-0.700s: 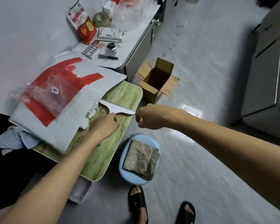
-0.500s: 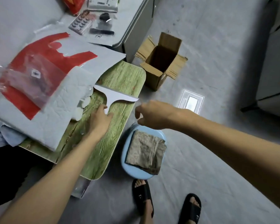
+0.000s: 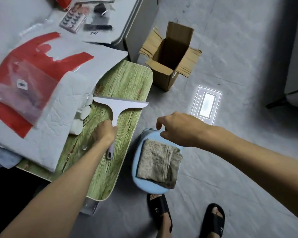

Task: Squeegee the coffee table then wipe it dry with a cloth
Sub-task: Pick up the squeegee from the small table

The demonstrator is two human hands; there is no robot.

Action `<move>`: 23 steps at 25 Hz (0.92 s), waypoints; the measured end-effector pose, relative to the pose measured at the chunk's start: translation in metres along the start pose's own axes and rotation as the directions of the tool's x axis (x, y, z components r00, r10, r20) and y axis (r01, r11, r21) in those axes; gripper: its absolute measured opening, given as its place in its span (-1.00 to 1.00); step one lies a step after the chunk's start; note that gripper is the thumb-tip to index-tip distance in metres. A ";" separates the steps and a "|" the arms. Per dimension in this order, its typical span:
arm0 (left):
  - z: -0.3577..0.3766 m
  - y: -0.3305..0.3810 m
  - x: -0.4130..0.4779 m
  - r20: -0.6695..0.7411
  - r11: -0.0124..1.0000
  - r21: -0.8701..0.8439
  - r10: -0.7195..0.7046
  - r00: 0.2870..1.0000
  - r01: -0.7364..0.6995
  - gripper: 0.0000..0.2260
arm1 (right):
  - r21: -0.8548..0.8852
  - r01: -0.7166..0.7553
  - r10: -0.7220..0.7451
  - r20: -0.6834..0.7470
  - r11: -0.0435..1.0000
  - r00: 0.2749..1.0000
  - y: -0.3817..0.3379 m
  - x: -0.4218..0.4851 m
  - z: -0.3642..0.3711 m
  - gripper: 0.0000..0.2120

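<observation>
Squeegee [image 3: 118,107] slightly nearer on coffee table [image 3: 127,79], handle within left grip [image 3: 104,133]; right grip [image 3: 181,129] loose, empty.

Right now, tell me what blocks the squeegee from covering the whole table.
The white padded sheet with the red bag overlaps the table on the left, and white rolls sit beside the squeegee blade. Ahead of it the wood is bare.

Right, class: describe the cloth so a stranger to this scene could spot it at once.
Start at the green wood-grain coffee table. Beside its right edge stands a pale blue stool, and the cloth lies folded on top. It is the only brownish-grey, nubbly fabric there, unlike the smooth white squeegee on the table.
</observation>
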State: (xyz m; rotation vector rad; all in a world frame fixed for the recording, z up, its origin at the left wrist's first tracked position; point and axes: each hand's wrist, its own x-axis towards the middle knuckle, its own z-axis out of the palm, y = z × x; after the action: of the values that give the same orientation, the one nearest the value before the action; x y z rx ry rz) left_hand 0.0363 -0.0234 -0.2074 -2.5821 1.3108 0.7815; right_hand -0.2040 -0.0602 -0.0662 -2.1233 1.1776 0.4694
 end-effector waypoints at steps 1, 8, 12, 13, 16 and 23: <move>-0.001 0.003 0.000 0.023 1.000 0.023 -0.008 1.000 0.008 -0.79 | 0.008 -0.005 0.005 -0.004 1.000 1.000 0.004 -0.002 -0.003 -0.73; -0.044 0.069 -0.035 0.323 0.923 -0.379 0.201 0.925 -0.068 -0.84 | 0.046 -0.104 0.104 -0.004 0.994 0.995 0.031 -0.032 -0.027 -0.72; -0.109 0.154 -0.102 0.396 0.759 -0.635 0.481 0.782 -0.145 -0.86 | 0.181 -0.192 0.198 -0.016 0.965 0.980 0.042 -0.088 -0.079 -0.65; -0.131 0.177 -0.120 0.391 0.732 -0.660 0.526 0.755 -0.169 -0.85 | 0.225 -0.220 0.233 -0.036 0.949 0.972 0.045 -0.106 -0.097 -0.61; -0.192 0.241 -0.171 0.344 0.665 -0.703 0.627 0.699 -0.251 -0.85 | 0.322 -0.265 0.309 -0.096 0.909 0.946 0.056 -0.163 -0.148 -0.49; -0.322 0.401 -0.287 0.188 0.560 -0.705 0.740 0.646 -0.436 -0.81 | 0.573 -0.167 0.396 -0.302 0.802 0.867 0.098 -0.284 -0.274 -0.51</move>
State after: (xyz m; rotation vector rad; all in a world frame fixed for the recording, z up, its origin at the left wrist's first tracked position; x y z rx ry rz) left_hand -0.2938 -0.1758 0.2550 -1.9466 2.0506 2.1277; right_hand -0.4393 -0.1137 0.2608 -1.5889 1.6580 -0.1931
